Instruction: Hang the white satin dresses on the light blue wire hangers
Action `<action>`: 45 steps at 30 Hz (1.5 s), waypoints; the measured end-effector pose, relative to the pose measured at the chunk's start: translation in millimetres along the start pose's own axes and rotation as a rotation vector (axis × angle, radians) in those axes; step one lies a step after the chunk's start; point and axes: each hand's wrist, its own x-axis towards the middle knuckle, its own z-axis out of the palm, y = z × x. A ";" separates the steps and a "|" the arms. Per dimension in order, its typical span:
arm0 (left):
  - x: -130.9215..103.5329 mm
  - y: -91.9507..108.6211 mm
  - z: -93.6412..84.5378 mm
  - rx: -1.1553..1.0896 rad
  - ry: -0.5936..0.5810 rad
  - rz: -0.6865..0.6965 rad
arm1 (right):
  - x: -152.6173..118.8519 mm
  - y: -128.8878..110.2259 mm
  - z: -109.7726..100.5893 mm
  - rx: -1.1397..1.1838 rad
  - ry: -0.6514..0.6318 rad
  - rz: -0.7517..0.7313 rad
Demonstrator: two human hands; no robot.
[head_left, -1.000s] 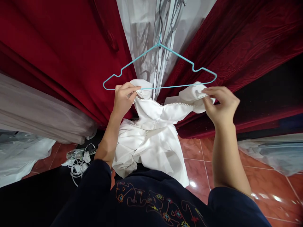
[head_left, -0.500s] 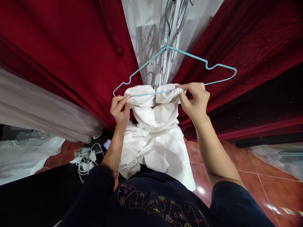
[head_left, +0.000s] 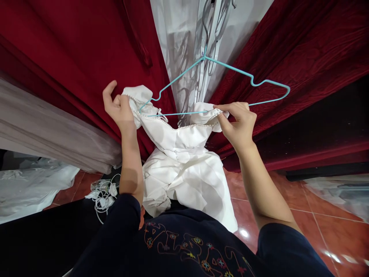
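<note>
A white dress (head_left: 187, 169) with a pearl-beaded neckline hangs down in front of me, its skirt falling toward my body. My left hand (head_left: 118, 107) pinches the edge of its left sleeve, pulled out beyond the left end of a light-blue wire hanger (head_left: 230, 67). The left end of the hanger passes into that sleeve. My right hand (head_left: 236, 121) grips the beaded edge of the right sleeve at the hanger's lower bar. The hanger's right end sticks out bare past this hand.
Dark red curtains (head_left: 80, 50) flank a white panel (head_left: 181, 34) with metal rods. A black surface (head_left: 43, 234) at the lower left bears white cables (head_left: 103, 198). Pale tulle (head_left: 37, 184) lies at left, above a red tiled floor (head_left: 302, 200).
My left hand has moved left and upward, drawing the left sleeve outward over the hanger's end. The bodice front has spread wider. My right hand has stayed nearly still.
</note>
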 end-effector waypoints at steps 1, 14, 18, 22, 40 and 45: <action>8.0 1.9 8.2 -0.016 -0.073 0.007 | -0.9 -1.3 0.1 0.011 0.015 -0.006; -43.4 68.0 25.1 0.184 -0.480 0.124 | -3.7 -6.2 8.6 0.049 0.078 0.026; -76.7 74.1 25.5 0.264 -0.391 0.278 | -4.9 -4.7 10.5 0.050 0.092 0.019; -107.9 79.6 34.8 0.177 -0.647 0.381 | -3.9 -5.3 11.5 0.032 0.089 0.037; -102.8 87.9 45.3 0.194 -0.850 0.288 | 28.0 64.0 -79.7 -0.196 0.511 0.391; -101.6 88.7 47.0 0.204 -0.867 0.273 | 75.9 20.0 -77.2 -0.207 0.413 0.285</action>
